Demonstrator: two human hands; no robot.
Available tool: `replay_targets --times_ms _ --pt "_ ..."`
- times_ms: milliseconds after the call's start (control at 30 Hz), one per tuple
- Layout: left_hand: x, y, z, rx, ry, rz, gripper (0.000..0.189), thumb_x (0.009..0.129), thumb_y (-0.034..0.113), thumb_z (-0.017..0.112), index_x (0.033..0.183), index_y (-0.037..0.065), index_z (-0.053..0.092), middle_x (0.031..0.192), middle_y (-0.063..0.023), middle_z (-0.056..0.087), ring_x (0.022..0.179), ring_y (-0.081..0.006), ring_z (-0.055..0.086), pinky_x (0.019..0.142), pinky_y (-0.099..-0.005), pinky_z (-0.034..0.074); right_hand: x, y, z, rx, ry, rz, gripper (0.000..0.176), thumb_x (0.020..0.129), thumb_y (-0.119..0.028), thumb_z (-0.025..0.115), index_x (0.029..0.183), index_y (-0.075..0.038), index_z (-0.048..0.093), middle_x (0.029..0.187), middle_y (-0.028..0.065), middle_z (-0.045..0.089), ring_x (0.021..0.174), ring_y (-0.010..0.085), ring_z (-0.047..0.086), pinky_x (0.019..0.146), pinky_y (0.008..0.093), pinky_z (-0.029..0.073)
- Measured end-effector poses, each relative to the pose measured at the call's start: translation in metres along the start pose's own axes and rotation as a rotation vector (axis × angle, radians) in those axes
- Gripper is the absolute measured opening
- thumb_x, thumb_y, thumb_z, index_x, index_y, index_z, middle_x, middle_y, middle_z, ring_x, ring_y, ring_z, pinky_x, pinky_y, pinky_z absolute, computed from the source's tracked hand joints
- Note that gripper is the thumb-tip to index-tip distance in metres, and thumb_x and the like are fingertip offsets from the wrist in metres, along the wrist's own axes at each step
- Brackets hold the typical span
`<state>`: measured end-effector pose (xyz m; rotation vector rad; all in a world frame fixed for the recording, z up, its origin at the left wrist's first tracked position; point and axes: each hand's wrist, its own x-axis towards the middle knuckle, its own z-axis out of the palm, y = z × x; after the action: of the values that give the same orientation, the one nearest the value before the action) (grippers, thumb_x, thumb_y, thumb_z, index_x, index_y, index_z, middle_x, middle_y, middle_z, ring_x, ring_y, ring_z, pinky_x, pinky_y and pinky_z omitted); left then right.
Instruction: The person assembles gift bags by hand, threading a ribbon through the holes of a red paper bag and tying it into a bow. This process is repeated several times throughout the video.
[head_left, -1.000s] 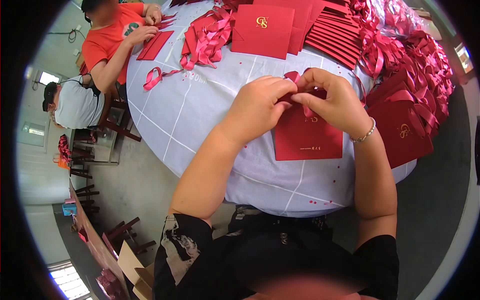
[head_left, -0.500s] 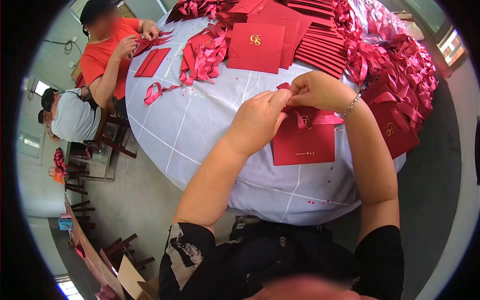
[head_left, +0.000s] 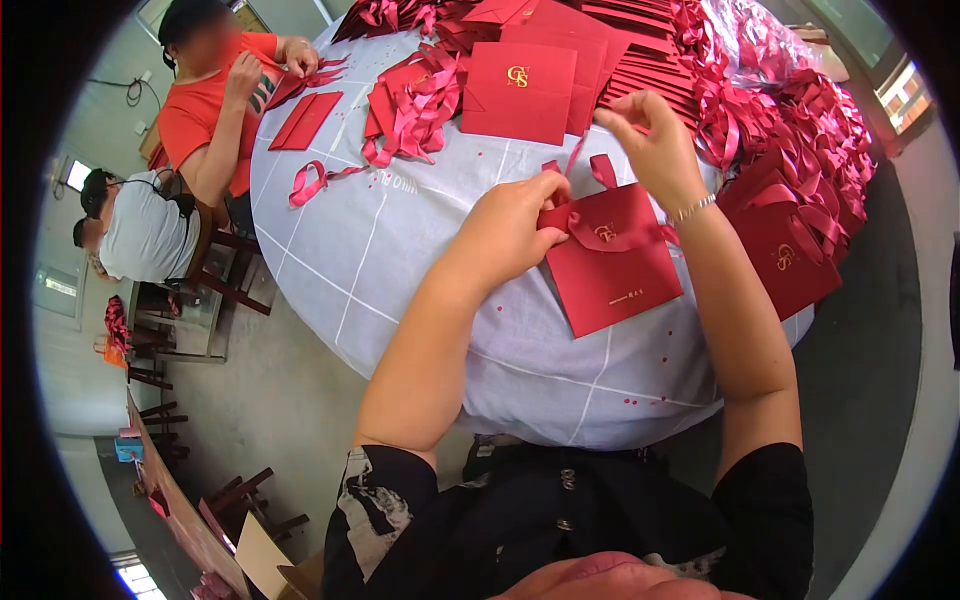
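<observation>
A small red paper bag (head_left: 622, 285) with gold lettering lies tilted on the cloth in front of me. My left hand (head_left: 515, 228) pinches its upper left corner, thumb in front. A pink-red ribbon (head_left: 603, 170) loops above the top edge, and another length crosses the bag's face. Above and right of the bag, my right hand (head_left: 655, 145) is raised with thumb and fingers curled together. A thin ribbon strand (head_left: 576, 155) runs from near the left fingers up toward the right thumb; the exact pinch point is hard to see.
Flat red bags (head_left: 518, 92) and a fanned stack (head_left: 655, 85) lie beyond my hands. Ribboned bags (head_left: 790, 255) pile up at right, more (head_left: 412, 110) at left. A loose ribbon (head_left: 318, 182) lies on the tablecloth (head_left: 330, 250). A co-worker in orange (head_left: 215, 120) sits across at left.
My right hand has moved up and away from the left, drawing a ribbon strand out. The bag has turned to a tilt, with my left hand still at its corner.
</observation>
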<state>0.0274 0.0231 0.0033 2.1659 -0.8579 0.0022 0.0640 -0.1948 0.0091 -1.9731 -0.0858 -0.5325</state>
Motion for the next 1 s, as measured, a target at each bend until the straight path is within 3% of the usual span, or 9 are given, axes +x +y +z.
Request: replay_targets --times_ms 67,167,233,300,467,600,767,800,1000 --pt "-0.001 -0.011 0.0 0.006 0.032 -0.003 0.029 0.077 0.006 0.076 0.103 0.004 0.063 0.086 -0.0115 0.069 0.068 -0.0258 0.061 0.068 -0.0366 0.05 -0.024 -0.001 -0.004 -0.13 -0.076 -0.138 0.028 0.087 -0.018 0.078 0.101 0.002 0.064 0.085 0.0042 0.066 0.078 0.0113 0.061 0.071 0.027 0.051" --pt "0.003 -0.022 0.001 0.157 0.081 0.076 0.021 0.082 0.016 0.073 0.097 0.003 0.066 0.083 -0.0149 0.068 0.07 -0.0297 0.06 0.07 -0.0392 0.049 -0.062 -0.032 -0.015 -0.188 -0.591 0.008 0.028 0.08 -0.015 0.08 0.098 0.0 0.066 0.076 0.0119 0.064 0.07 0.019 0.063 0.066 0.0322 0.051" --pt "0.006 -0.025 0.004 0.177 0.086 -0.067 0.022 0.086 0.024 0.07 0.088 0.002 0.069 0.078 -0.0174 0.066 0.073 -0.0335 0.059 0.072 -0.0418 0.047 -0.081 -0.022 -0.015 -0.325 -0.592 -0.137 0.022 0.079 -0.01 0.078 0.095 0.001 0.067 0.078 0.0138 0.065 0.069 0.0244 0.064 0.065 0.0346 0.051" --pt "0.006 -0.023 0.008 0.176 0.112 -0.091 0.024 0.086 0.026 0.07 0.082 0.002 0.068 0.075 -0.0179 0.065 0.071 -0.0344 0.058 0.07 -0.0423 0.047 -0.088 -0.02 -0.018 -0.296 -0.583 -0.075 0.015 0.08 -0.007 0.074 0.091 0.001 0.068 0.08 0.015 0.067 0.072 0.0297 0.066 0.066 0.0377 0.052" --pt "0.008 -0.014 0.006 0.304 0.098 -0.136 0.036 0.086 0.03 0.071 0.067 0.0 0.063 0.067 -0.0178 0.062 0.067 -0.0361 0.057 0.063 -0.0445 0.045 -0.091 -0.017 -0.041 -0.822 -0.391 -0.545 0.009 0.077 -0.01 0.064 0.077 -0.002 0.068 0.081 0.0101 0.06 0.081 0.0281 0.062 0.077 0.0398 0.048" --pt "0.009 -0.014 0.007 0.319 0.082 -0.139 0.043 0.083 0.035 0.075 0.063 0.0 0.06 0.063 -0.0174 0.059 0.065 -0.0357 0.056 0.061 -0.0447 0.045 -0.091 -0.017 -0.057 -0.979 -0.169 -0.463 0.01 0.075 -0.011 0.065 0.068 -0.005 0.067 0.083 0.0081 0.054 0.082 0.026 0.057 0.075 0.0395 0.045" --pt "0.011 -0.015 0.006 0.373 0.085 -0.076 0.039 0.078 0.034 0.08 0.07 0.0 0.063 0.068 -0.0141 0.061 0.069 -0.0311 0.058 0.061 -0.0416 0.045 -0.086 -0.026 -0.075 -1.055 -0.034 -0.402 0.014 0.079 -0.02 0.071 0.088 -0.009 0.07 0.076 0.0055 0.056 0.08 0.0248 0.061 0.072 0.0384 0.048" --pt "0.012 -0.015 0.006 0.307 0.082 -0.064 0.034 0.077 0.03 0.082 0.075 0.001 0.065 0.071 -0.012 0.062 0.071 -0.0279 0.059 0.062 -0.039 0.046 -0.084 -0.023 -0.08 -1.108 -0.037 -0.422 0.021 0.081 -0.022 0.071 0.101 -0.014 0.071 0.072 0.0042 0.061 0.072 0.0243 0.064 0.066 0.0378 0.05" --pt "0.015 -0.018 0.016 0.018 0.065 -0.063 0.028 0.079 0.017 0.082 0.098 0.0 0.071 0.076 -0.005 0.062 0.07 -0.0136 0.056 0.064 -0.0285 0.048 -0.082 -0.023 -0.086 -1.146 0.092 -0.246 0.032 0.088 -0.027 0.069 0.119 -0.02 0.068 0.062 0.0078 0.064 0.055 0.0272 0.065 0.049 0.038 0.049"
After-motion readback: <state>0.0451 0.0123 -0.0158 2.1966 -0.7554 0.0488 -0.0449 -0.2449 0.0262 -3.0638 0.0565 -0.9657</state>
